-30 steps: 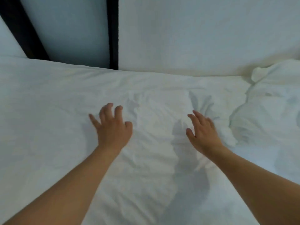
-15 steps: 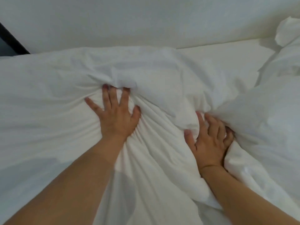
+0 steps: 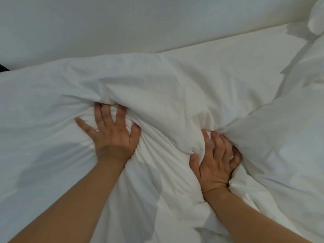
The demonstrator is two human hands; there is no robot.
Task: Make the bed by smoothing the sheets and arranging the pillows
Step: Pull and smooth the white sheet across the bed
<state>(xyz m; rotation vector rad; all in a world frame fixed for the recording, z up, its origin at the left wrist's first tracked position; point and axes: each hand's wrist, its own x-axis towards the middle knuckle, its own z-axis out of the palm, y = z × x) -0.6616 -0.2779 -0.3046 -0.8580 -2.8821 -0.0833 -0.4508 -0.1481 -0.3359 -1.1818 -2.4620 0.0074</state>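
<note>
Here the white duvet (image 3: 157, 95) lies bunched in deep folds across the bed's middle, under two hands. The left hand (image 3: 112, 135) presses flat, fingers spread; the right hand (image 3: 216, 163) curls into a fold, gripping it. One pillow corner (image 3: 315, 18) shows far right.

A bunched duvet (image 3: 157, 106) fold blocks the way ahead; flat sheet (image 3: 236, 55) lies open beyond, pillow (image 3: 289, 137) crowding the right.
</note>
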